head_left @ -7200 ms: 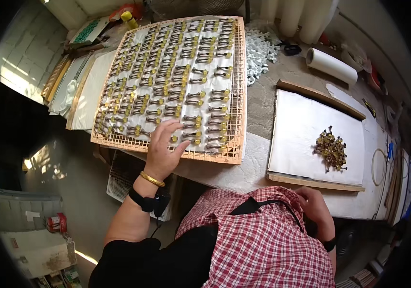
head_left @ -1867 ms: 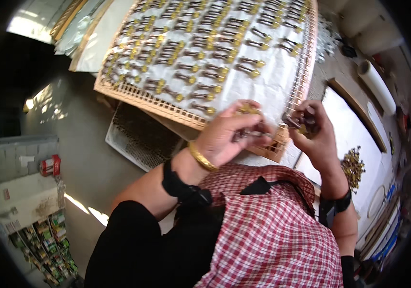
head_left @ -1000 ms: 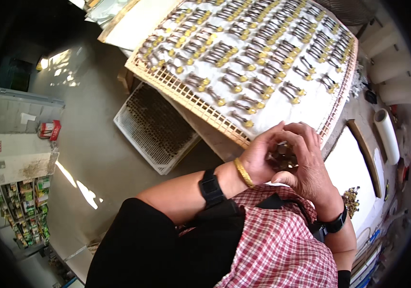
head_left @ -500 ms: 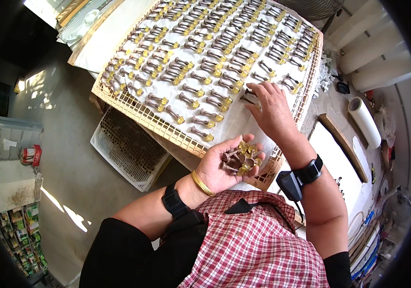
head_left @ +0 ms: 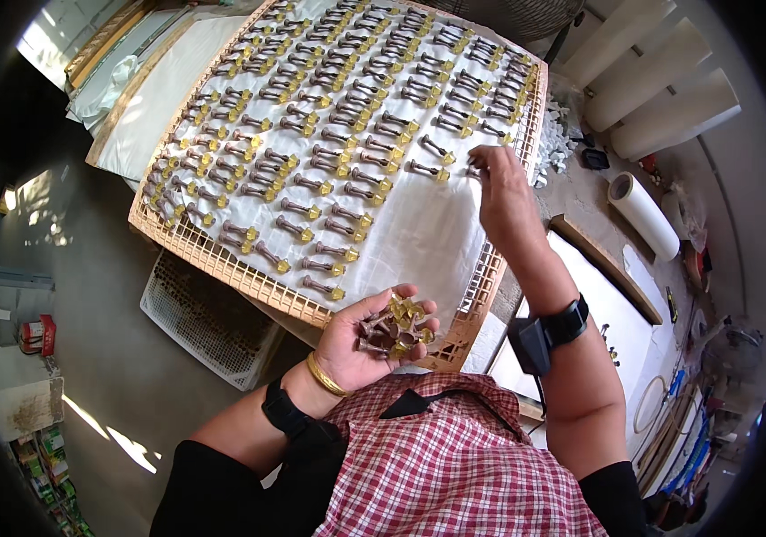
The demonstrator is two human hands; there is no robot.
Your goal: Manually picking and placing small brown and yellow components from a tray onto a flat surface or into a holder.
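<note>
Left hand [head_left: 361, 340] at the near edge of the tray, palm up, partly open, fingers curled under and around a handful of brown-stemmed, yellow-ended pieces [head_left: 401, 324]. Right hand [head_left: 506, 192] farther off, over the right side of the tray; fingers and thumb drawn together on one dark stem [head_left: 474, 166], mostly hidden by the fingers; cannot tell whether it is clear of the sheet. Pale orange mesh tray [head_left: 222, 265] tilted across the bench, lined with a white sheet [head_left: 423, 237]. Similar pieces [head_left: 293, 229] lie on it in rows, densest at far and left; sheet bare near right. White board [head_left: 571, 268] at right, partly behind the right forearm, wooden strip [head_left: 607, 264] along its far side; white roll [head_left: 642, 215] beyond. White perforated tray [head_left: 204, 322] lower, left of the bench.
</note>
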